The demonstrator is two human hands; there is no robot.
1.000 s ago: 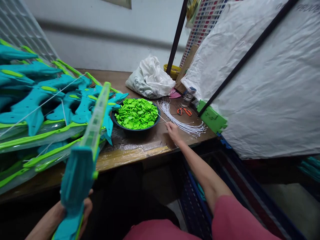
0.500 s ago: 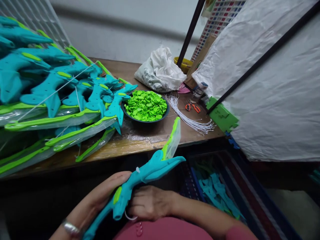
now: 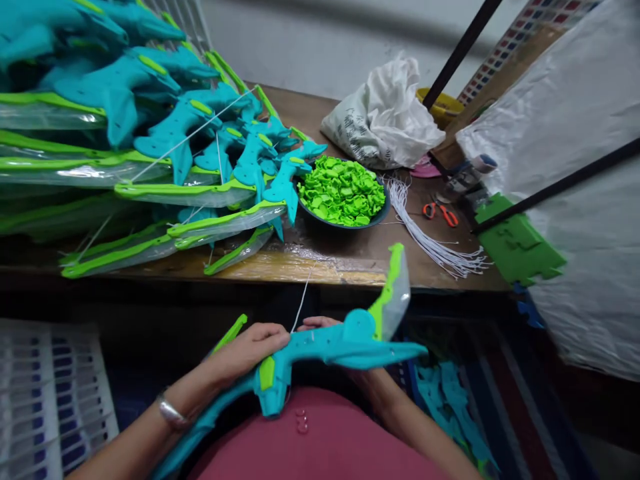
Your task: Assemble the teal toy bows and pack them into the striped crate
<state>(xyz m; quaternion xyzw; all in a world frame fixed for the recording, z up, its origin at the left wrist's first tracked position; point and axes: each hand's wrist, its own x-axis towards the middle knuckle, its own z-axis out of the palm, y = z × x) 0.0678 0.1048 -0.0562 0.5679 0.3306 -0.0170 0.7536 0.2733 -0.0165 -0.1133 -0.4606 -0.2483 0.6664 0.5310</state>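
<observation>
A turquoise toy bow with a lime-green limb and clear film lies slantwise in front of my body. My left hand is closed around its middle, thumb on top by the green oval inset. A thin white string rises from the bow between my hands, its upper end free in the air. Beyond the bow is my right hand, its fingertips stretched out near the string's base. The bow hides most of that hand.
Many finished-looking turquoise bows are stacked on the table's left. A bowl of green pieces, a bundle of white strings, orange-handled pliers and a white sack stand rightward. Below right, a crate holds turquoise parts.
The bow has turned more level. My right hand has gone from beneath the bow to its far side, and the string now sticks up above it. The view has swung left.
</observation>
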